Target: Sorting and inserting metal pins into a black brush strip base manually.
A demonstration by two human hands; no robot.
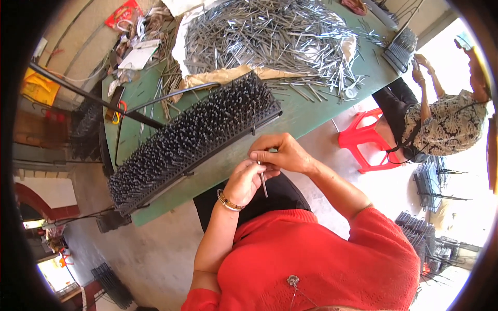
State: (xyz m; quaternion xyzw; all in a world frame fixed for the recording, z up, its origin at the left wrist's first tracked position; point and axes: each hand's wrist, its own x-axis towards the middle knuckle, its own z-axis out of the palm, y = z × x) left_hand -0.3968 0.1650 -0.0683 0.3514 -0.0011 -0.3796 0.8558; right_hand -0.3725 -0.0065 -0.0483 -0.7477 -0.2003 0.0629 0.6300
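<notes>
One green desk [301, 116] carries one broad heap of loose metal rods [270, 39], too many to count, and, along its near edge, one long black rack [192, 135] densely set with dark pins, likewise uncountable; one red stool [358, 139] stands beyond, at right. Of the two hands, the left [243, 182] has its fingers clamped on one thin metal rod [263, 181] above the lap, while the right [287, 154] curls over its upper end, whether gripping it one cannot tell. The rod's long axis runs steeply down the view, slightly rightward, its free end pointing toward the wearer's body.
</notes>
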